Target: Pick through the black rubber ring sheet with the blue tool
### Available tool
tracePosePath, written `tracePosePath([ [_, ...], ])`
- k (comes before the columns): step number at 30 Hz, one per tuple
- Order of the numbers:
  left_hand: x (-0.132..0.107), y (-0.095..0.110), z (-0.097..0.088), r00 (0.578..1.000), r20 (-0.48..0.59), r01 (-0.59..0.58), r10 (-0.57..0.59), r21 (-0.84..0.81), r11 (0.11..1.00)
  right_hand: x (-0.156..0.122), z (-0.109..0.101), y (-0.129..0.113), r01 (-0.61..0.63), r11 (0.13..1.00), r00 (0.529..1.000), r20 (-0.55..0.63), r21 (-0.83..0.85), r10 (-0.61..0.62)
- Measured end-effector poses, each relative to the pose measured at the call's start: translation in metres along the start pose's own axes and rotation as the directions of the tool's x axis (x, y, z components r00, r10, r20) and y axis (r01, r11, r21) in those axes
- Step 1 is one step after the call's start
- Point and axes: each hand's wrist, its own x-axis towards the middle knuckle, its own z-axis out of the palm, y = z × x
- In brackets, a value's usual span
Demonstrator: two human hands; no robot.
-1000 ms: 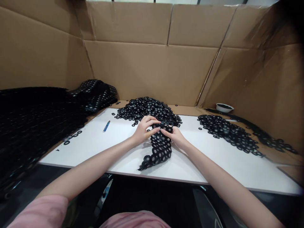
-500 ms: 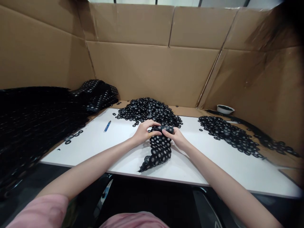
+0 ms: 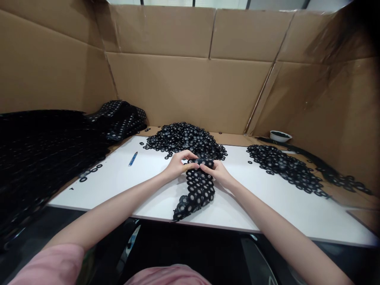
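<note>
A strip of linked black rings with pale round centres hangs from both hands over the white board. My left hand pinches its upper left edge between thumb and fingers. At the upper right edge, my right hand grips the same strip, its thumb close to the left thumb. The strip's lower end tapers and bends to the left, near the board's front edge. Just behind the hands rises a heap of loose black rings.
A second ring pile spreads on the right, near a white bowl with dark contents. A blue pen-like tool lies on the white board. Large black ring sheets fill the left side. Cardboard walls enclose the back and sides.
The strip's lower end has shifted slightly toward the board's front edge. Both hands keep their hold, with only small finger movement, and the view has shifted a little.
</note>
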Motion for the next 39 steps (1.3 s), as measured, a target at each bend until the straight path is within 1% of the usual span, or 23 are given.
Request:
tracePosePath([
  [4, -0.001, -0.002, -0.001, 0.998, 0.055, -0.015, 0.015, 0.0, 1.0, -0.001, 0.0, 0.001, -0.008, 1.0, 1.0, -0.018, 0.018, 0.008],
  [11, -0.001, -0.001, 0.0, 0.996, 0.011, -0.094, 0.094, 0.082, 0.992, -0.003, 0.002, -0.004, -0.011, 1.0, 1.0, -0.024, 0.015, 0.011],
  [17, 0.0, -0.005, 0.0, 0.993, -0.007, -0.116, 0.118, 0.116, 0.986, -0.003, 0.002, -0.006, -0.005, 1.0, 1.0, -0.019, -0.019, 0.005],
  [21, -0.001, -0.002, 0.0, 0.994, -0.004, -0.106, 0.108, 0.123, 0.987, -0.003, 0.001, -0.007, -0.02, 0.999, 1.0, -0.002, -0.03, 0.02],
  [28, -0.001, 0.003, 0.001, 0.999, 0.019, -0.052, 0.05, 0.115, 0.992, -0.001, -0.001, -0.003, -0.007, 0.999, 1.0, 0.02, -0.044, 0.008],
  [34, -0.001, 0.008, 0.002, 0.999, 0.041, -0.017, 0.015, 0.048, 0.999, -0.001, -0.003, -0.002, 0.01, 0.999, 0.999, 0.033, -0.052, -0.009],
  [39, -0.002, 0.006, 0.003, 0.998, 0.063, 0.01, -0.012, 0.036, 0.999, -0.002, -0.002, 0.001, 0.018, 0.998, 0.999, 0.043, -0.054, -0.016],
])
